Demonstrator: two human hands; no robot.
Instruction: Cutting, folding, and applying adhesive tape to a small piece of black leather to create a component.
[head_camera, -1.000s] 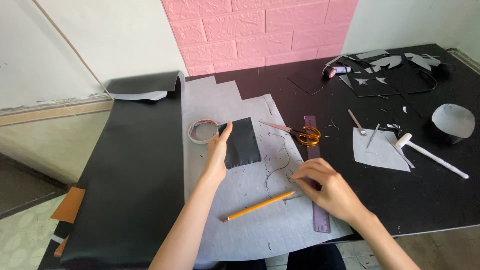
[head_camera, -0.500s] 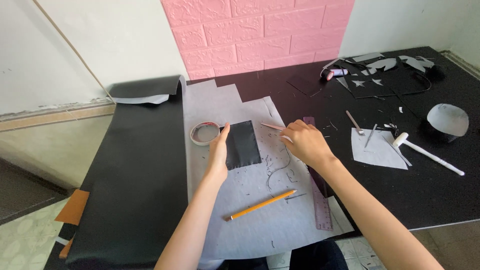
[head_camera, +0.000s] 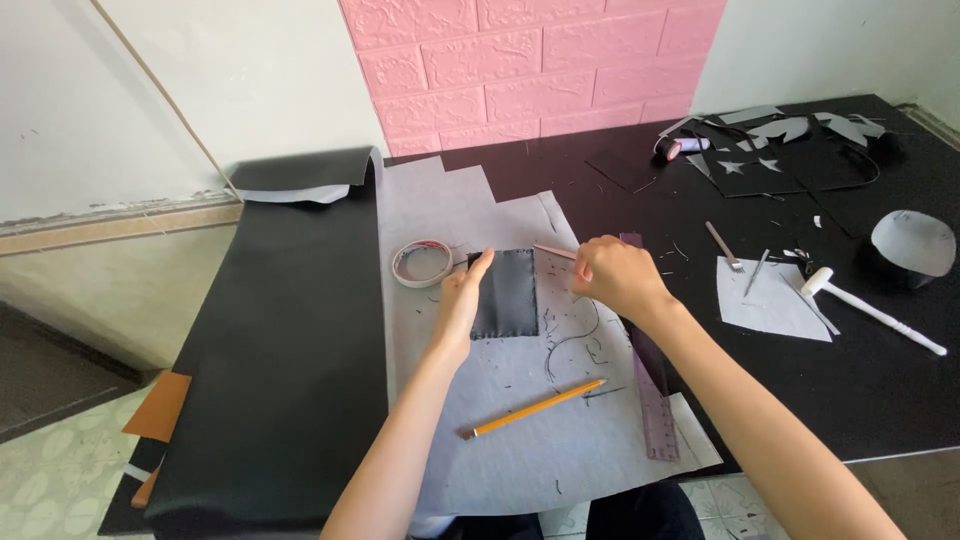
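Observation:
My left hand (head_camera: 462, 300) lies flat on the grey sheet (head_camera: 520, 450), its fingertips on the left edge of a small black rectangular piece (head_camera: 506, 292). My right hand (head_camera: 612, 278) is closed over the handles of the scissors; only their thin blades (head_camera: 553, 250) stick out to the left, near the piece's top right corner. A yellow pencil (head_camera: 540, 408) lies loose on the sheet below the piece. Under my right wrist a purple ruler (head_camera: 652, 390) runs toward the table's front edge.
A tape roll (head_camera: 422, 263) sits left of my left hand. A large black sheet (head_camera: 280, 350) hangs over the table's left side. To the right are a grey cut-out (head_camera: 775, 305) with small tools, a white mallet (head_camera: 870, 305), a round black-and-grey object (head_camera: 912, 245) and offcuts (head_camera: 780, 135).
My right hand has left the spot near the pencil and ruler, moved up to the scissors and closed over their handles. My left hand stays on the black piece.

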